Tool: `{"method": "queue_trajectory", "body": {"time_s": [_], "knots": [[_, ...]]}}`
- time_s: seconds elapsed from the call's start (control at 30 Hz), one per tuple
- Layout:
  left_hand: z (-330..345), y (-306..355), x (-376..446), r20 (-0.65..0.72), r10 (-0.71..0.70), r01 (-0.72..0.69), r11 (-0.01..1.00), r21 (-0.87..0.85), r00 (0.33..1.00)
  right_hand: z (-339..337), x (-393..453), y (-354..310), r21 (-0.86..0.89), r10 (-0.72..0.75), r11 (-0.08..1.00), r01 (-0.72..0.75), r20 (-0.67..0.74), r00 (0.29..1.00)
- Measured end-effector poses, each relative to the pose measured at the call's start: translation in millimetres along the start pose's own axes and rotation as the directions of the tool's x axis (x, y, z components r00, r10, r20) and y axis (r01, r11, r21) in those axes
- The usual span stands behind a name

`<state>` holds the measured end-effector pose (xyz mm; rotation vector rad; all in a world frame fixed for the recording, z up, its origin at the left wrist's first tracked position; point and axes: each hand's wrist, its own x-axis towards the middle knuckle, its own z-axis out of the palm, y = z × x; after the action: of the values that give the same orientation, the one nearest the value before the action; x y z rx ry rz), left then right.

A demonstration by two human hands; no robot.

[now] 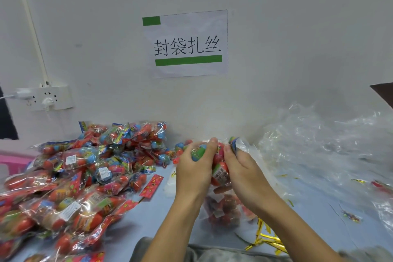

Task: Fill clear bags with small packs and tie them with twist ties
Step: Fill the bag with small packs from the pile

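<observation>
Wall (276, 28): white, carries paper sign (187, 44) w/ green bars, text reads "封袋扣丝". Bench (161, 215): pale blue. Heap of filled bags (74, 178) covers bench left; barcode labels visible, print too small to read. Pile of empty clear bags (331, 151) at right. Clear bag (225, 206) at centre, partly filled, just beside gold twist ties (265, 238). Left hand (193, 168) fingers curl round small packs (221, 166) at bag mouth. Right hand (242, 168) fingers pinch bag's upper edge.
</observation>
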<state>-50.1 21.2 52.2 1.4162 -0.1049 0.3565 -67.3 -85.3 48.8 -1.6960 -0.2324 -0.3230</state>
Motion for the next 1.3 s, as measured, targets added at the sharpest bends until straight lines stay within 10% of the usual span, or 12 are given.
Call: {"method": "queue_trajectory", "body": {"time_s": [0.4,0.6,0.93,1.3], "knots": [[-0.2,-5.5,-3.5,0.003,0.426,-0.382,0.808,0.449,0.905,-2.4,4.1,2.7,0.177,0.170,0.967,-0.181,0.079,0.982],[5.9,-3.0,-7.7,0.044,0.249,-0.253,0.954,0.161,0.967,2.3,4.2,4.6,-0.072,0.018,0.997,-0.032,-0.198,0.980],[12.1,-4.8,-7.8,-0.107,-0.062,0.064,0.998,0.020,0.992,11.8,-3.5,4.6,-0.215,-0.164,0.970,0.110,-0.253,0.953],[3.7,1.6,-6.0,-0.238,0.271,-0.189,0.929,0.318,0.933,10.9,-4.4,-3.4,0.061,0.037,0.998,-0.034,-0.049,0.998]]}}
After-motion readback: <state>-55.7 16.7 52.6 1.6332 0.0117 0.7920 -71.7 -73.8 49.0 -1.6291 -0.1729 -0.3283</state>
